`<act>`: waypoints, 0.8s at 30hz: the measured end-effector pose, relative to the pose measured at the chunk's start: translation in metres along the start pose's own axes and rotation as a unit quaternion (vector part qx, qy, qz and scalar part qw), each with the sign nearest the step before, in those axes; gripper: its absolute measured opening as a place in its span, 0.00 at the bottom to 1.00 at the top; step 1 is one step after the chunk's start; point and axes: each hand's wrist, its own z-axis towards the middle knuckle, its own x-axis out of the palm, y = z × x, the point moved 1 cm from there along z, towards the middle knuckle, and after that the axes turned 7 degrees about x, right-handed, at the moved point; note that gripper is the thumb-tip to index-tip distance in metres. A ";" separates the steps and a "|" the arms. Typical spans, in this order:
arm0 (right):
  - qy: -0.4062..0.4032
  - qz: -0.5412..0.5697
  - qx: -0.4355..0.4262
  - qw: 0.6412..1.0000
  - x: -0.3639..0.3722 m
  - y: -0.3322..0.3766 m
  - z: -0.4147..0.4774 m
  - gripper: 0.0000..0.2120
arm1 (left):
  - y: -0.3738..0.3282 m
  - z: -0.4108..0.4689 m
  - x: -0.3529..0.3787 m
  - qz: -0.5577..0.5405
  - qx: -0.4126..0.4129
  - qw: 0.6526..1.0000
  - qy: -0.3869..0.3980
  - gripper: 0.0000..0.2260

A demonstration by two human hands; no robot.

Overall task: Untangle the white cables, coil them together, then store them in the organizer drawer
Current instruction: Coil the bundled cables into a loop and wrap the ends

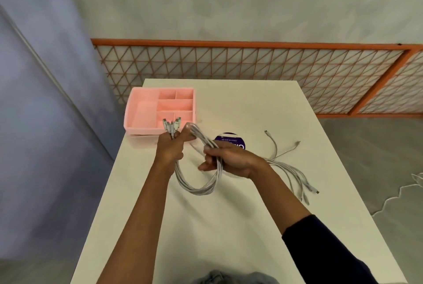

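A bundle of white cables (196, 188) hangs in a loop between my two hands above the white table (229, 226). My left hand (170, 148) is closed around one end of the bundle, and several connectors stick up out of its fist. My right hand (229, 160) grips the bundle further along. Past it the loose cable ends (295, 180) fan out on the table to the right. The pink organizer drawer (146, 109), split into several compartments, stands at the table's far left corner, just beyond my left hand.
A round purple-and-white object (230, 140) lies on the table behind my right hand. An orange lattice panel (251, 63) stands behind the table. A thin white cord (393, 196) lies on the floor at the right. Grey fabric (229, 278) shows at the bottom edge.
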 end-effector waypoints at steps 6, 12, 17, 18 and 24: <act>-0.086 0.280 -0.033 0.956 -0.033 0.009 0.005 0.16 | 0.006 0.004 -0.022 -0.316 -0.043 0.946 -0.066 0.20; -0.278 0.243 0.004 0.929 -0.032 0.006 0.017 0.14 | -0.012 0.006 -0.026 -0.430 0.006 0.900 -0.067 0.23; -0.419 -0.307 -0.200 0.831 -0.004 0.004 0.014 0.33 | -0.035 0.009 -0.019 -0.405 0.057 0.909 -0.083 0.20; -0.351 -0.356 -0.270 0.823 0.006 0.009 0.011 0.29 | -0.038 0.009 -0.015 -0.404 0.064 0.910 -0.076 0.19; -0.200 -0.506 -0.312 0.779 0.030 0.019 0.018 0.13 | -0.048 0.010 -0.007 -0.402 0.071 0.913 -0.008 0.19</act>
